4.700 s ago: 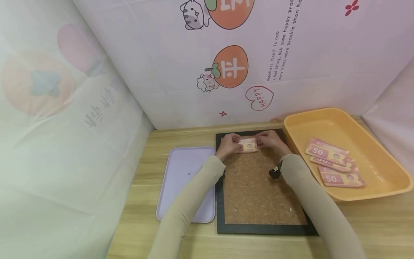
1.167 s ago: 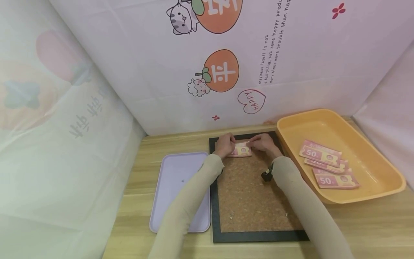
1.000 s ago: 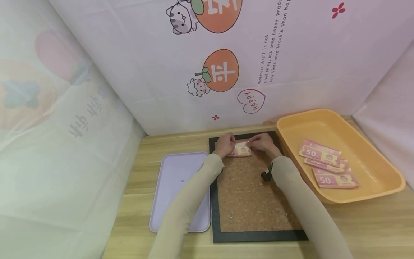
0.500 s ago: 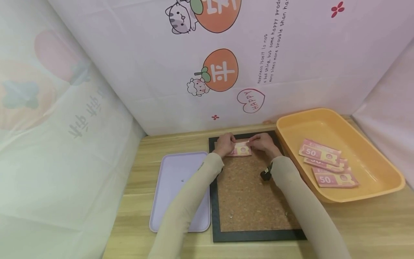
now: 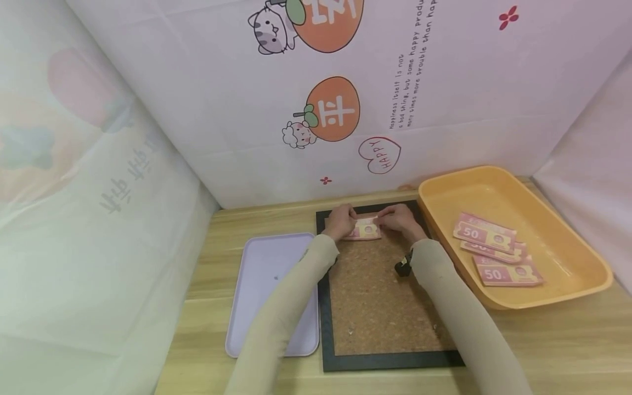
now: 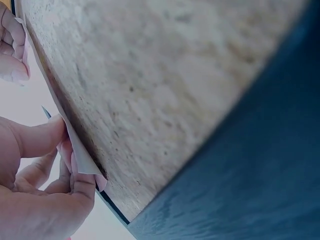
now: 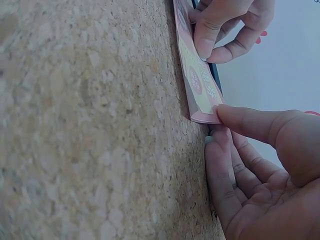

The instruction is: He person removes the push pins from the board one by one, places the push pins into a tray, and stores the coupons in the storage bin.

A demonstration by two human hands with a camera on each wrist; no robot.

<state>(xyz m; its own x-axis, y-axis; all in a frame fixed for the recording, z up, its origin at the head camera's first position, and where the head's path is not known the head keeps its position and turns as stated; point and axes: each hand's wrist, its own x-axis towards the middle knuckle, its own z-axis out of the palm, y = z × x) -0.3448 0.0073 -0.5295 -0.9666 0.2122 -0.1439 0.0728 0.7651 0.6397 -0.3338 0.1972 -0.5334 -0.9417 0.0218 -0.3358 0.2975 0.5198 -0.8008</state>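
Note:
A pink and yellow paper coupon (image 5: 366, 231) lies along the top end of a black-framed cork board (image 5: 380, 296). My left hand (image 5: 340, 221) pinches the coupon's upper left part; in the left wrist view the thumb (image 6: 42, 137) presses on its edge with fingers behind. A small dark point shows by that thumb; its kind cannot be told. My right hand (image 5: 398, 219) holds the upper right corner, thumb (image 7: 250, 120) on top and fingers underneath. The coupon's edge stands slightly off the cork. Part of its left end is hidden by my left hand.
A yellow tray (image 5: 568, 241) with several pink "50" coupons (image 5: 508, 272) stands right of the board, close to its frame. At the left lies a flat lilac tray (image 5: 269, 291). Printed cloth walls (image 5: 276, 148) rise behind and beside the wooden table (image 5: 202, 329).
My head view has shifted slightly to the right. Since the earliest frame my left fingertips have moved from the coupon's left edge towards its top edge. In the last second both hands stay nearly still.

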